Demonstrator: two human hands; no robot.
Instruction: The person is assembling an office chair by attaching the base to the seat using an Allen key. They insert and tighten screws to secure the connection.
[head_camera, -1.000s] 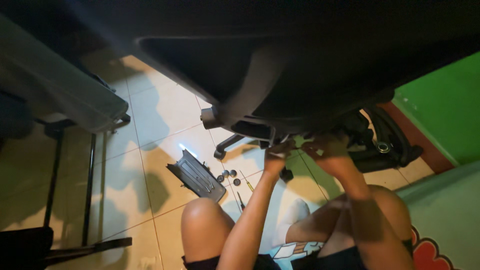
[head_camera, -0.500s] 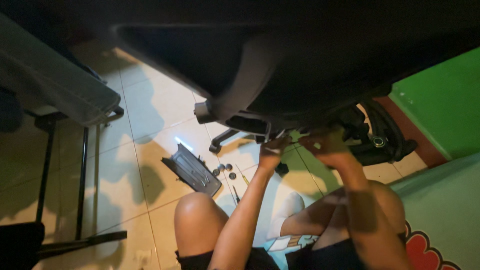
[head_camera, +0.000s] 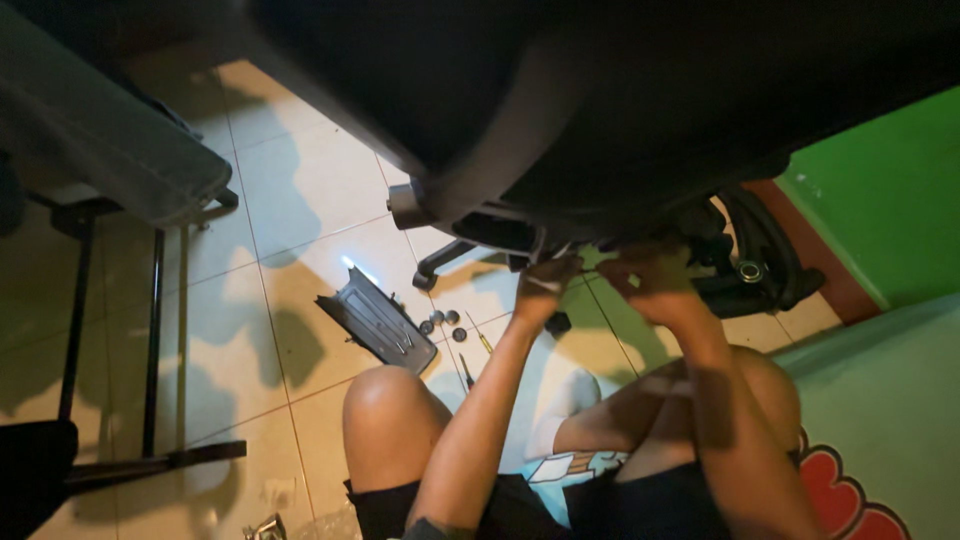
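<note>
A big black office chair seat (head_camera: 620, 110) is tipped above my lap, and its underside mechanism (head_camera: 500, 232) faces me. My left hand (head_camera: 545, 285) reaches up to that mechanism with its fingers closed around a small, thin part I cannot make out. My right hand (head_camera: 650, 280) is raised beside it, fingers curled against the dark underside. Shadow hides what the right hand grips. Both forearms rise from my bent knees (head_camera: 385, 410).
A black plastic cover plate (head_camera: 378, 322) lies on the tiled floor, with small round black parts (head_camera: 445, 322) and a screwdriver (head_camera: 466, 372) next to it. A chair arm part (head_camera: 755, 265) rests at right by a green wall (head_camera: 880, 200). A metal-framed seat (head_camera: 110, 160) stands left.
The view has dipped and shifted slightly; the seat fills more of the top. Both hands stay at the same spot under the seat, with only small finger movement.
</note>
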